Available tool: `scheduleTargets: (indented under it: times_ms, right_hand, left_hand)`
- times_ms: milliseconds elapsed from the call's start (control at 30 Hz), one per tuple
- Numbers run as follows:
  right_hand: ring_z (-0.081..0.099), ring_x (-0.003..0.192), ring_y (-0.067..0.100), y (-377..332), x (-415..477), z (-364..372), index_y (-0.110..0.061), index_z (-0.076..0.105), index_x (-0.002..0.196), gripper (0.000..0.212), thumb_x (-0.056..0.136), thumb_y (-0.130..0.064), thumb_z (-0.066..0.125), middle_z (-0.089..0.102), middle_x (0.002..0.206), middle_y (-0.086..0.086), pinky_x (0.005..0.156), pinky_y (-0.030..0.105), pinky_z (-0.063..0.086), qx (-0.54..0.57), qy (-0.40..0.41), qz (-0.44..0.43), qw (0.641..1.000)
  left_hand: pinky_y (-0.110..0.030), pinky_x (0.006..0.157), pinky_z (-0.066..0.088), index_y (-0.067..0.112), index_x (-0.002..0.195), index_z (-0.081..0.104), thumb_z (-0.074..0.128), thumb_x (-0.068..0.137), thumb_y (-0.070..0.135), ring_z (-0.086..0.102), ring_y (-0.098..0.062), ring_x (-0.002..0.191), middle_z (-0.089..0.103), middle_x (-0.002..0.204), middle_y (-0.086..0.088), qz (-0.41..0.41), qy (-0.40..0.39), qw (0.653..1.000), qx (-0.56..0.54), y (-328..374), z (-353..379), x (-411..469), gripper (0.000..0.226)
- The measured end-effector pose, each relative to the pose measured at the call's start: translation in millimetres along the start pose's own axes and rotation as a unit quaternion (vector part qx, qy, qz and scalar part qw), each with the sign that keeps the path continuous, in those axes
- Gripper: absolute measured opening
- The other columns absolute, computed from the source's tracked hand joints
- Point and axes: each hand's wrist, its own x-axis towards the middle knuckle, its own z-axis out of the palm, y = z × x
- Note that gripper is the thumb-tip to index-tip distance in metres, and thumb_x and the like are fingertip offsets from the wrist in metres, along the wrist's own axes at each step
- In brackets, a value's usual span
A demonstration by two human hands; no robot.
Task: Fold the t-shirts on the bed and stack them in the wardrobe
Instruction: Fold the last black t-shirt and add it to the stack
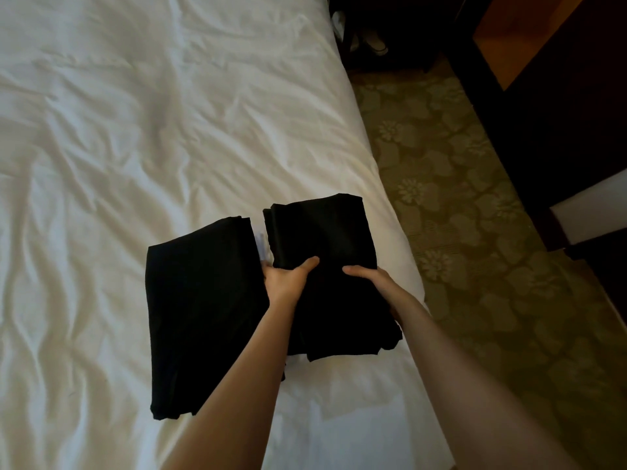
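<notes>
Two folded black t-shirts lie near the right edge of the white bed point(135, 130). The left t-shirt point(200, 313) lies flat, long and narrow. The right t-shirt point(322, 232) is a thicker folded bundle. My left hand point(286, 278) grips the right t-shirt at its left side, thumb on top, fingers hidden under the cloth. My right hand point(368, 276) grips the same bundle at its right side, thumb on top. The bundle's near end hangs down between my forearms.
The sheet is wrinkled all over. Right of the bed runs a green floral carpet point(458, 198). Dark wooden furniture point(543, 96) stands at the far right, with a white panel point(590, 218) below it. A white shoe point(376, 42) sits on the floor at the top.
</notes>
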Motion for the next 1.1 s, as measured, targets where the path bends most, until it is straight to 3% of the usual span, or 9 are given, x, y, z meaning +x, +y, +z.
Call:
scheduleTargets:
  times_ms: [133, 300, 433, 500, 733, 833, 900, 1033, 1100]
  right_hand:
    - [0.06, 0.098, 0.025, -5, -1, -5, -0.014, 0.058, 0.097, 0.016, 0.087, -0.026, 0.062, 0.063, 0.103, 0.011, 0.083, 0.029, 0.046, 0.01, -0.025, 0.031, 0.999]
    - [0.061, 0.099, 0.026, -8, 6, -1, -0.01, 0.056, 0.117, 0.041, 0.082, -0.025, 0.068, 0.064, 0.106, 0.01, 0.081, 0.03, 0.047, -0.024, -0.003, 0.016, 1.0]
    - [0.061, 0.093, 0.024, -11, 5, -1, -0.013, 0.055, 0.105, 0.021, 0.087, -0.022, 0.062, 0.063, 0.1, 0.01, 0.073, 0.03, 0.046, -0.001, -0.038, 0.042, 0.998]
    - [0.06, 0.098, 0.026, -12, 8, -2, -0.014, 0.053, 0.113, 0.032, 0.084, -0.025, 0.064, 0.062, 0.107, 0.011, 0.075, 0.031, 0.046, -0.011, -0.045, 0.051, 0.998]
    - [0.06, 0.099, 0.026, 1, 2, -11, -0.014, 0.055, 0.106, 0.039, 0.071, -0.024, 0.072, 0.063, 0.107, 0.011, 0.075, 0.032, 0.045, 0.037, -0.024, 0.05, 0.998]
    - [0.063, 0.092, 0.025, 12, -8, -19, -0.01, 0.055, 0.108, 0.028, 0.083, -0.019, 0.063, 0.065, 0.101, 0.012, 0.072, 0.031, 0.045, 0.086, -0.005, 0.046, 0.995]
    - [0.064, 0.095, 0.026, 20, -13, -24, -0.008, 0.056, 0.111, 0.032, 0.083, -0.021, 0.063, 0.066, 0.103, 0.014, 0.076, 0.032, 0.047, 0.126, -0.007, 0.042, 0.991]
    - [0.063, 0.096, 0.027, 24, -19, -28, -0.005, 0.054, 0.12, 0.045, 0.08, -0.022, 0.066, 0.067, 0.1, 0.013, 0.084, 0.034, 0.047, 0.151, -0.002, 0.043, 0.988]
    - [0.063, 0.095, 0.027, 22, -22, -32, -0.003, 0.055, 0.121, 0.049, 0.077, -0.022, 0.068, 0.067, 0.097, 0.012, 0.086, 0.035, 0.046, 0.155, 0.001, 0.036, 0.987]
  left_hand:
    - [-0.044, 0.104, 0.042, 0.008, 0.145, 0.022, 0.086, 0.059, 0.034, 0.049, -0.034, 0.122, 0.044, 0.137, -0.016, -0.037, 0.001, 0.999, -0.003, 2, 4, 9, 0.11]
    - [-0.036, 0.095, 0.047, 0.006, 0.139, 0.036, 0.082, 0.067, 0.03, 0.056, -0.03, 0.112, 0.056, 0.125, -0.013, -0.03, -0.012, 0.999, -0.013, -2, 4, 11, 0.089]
    - [-0.041, 0.097, 0.047, 0.006, 0.131, 0.046, 0.079, 0.07, 0.032, 0.058, -0.031, 0.107, 0.058, 0.118, -0.013, -0.097, -0.074, 0.992, -0.038, -4, -1, 11, 0.075]
    - [-0.044, 0.098, 0.047, 0.008, 0.13, 0.048, 0.081, 0.066, 0.032, 0.059, -0.032, 0.104, 0.06, 0.117, -0.013, -0.127, -0.1, 0.985, -0.062, -6, -4, 16, 0.076]
    - [-0.045, 0.095, 0.048, 0.012, 0.128, 0.049, 0.088, 0.026, 0.044, 0.061, -0.033, 0.101, 0.062, 0.115, -0.012, -0.161, -0.19, 0.968, -0.035, -9, 2, 34, 0.114]
    - [-0.044, 0.095, 0.047, 0.015, 0.133, 0.039, 0.087, 0.016, 0.055, 0.056, -0.033, 0.106, 0.053, 0.123, -0.012, -0.159, -0.187, 0.969, 0.019, -7, 9, 35, 0.132]
    - [-0.041, 0.089, 0.048, 0.015, 0.136, 0.032, 0.086, 0.024, 0.056, 0.056, -0.032, 0.106, 0.051, 0.123, -0.013, -0.135, -0.213, 0.967, 0.037, -5, 11, 33, 0.131]
    - [-0.038, 0.077, 0.049, 0.009, 0.135, 0.031, 0.081, 0.058, 0.047, 0.059, -0.03, 0.098, 0.053, 0.119, -0.015, -0.111, -0.219, 0.969, 0.007, -16, 9, 28, 0.099]
    - [-0.038, 0.075, 0.051, 0.009, 0.135, 0.033, 0.081, 0.056, 0.049, 0.06, -0.031, 0.099, 0.055, 0.119, -0.015, -0.103, -0.217, 0.971, 0.004, -18, 14, 24, 0.101]
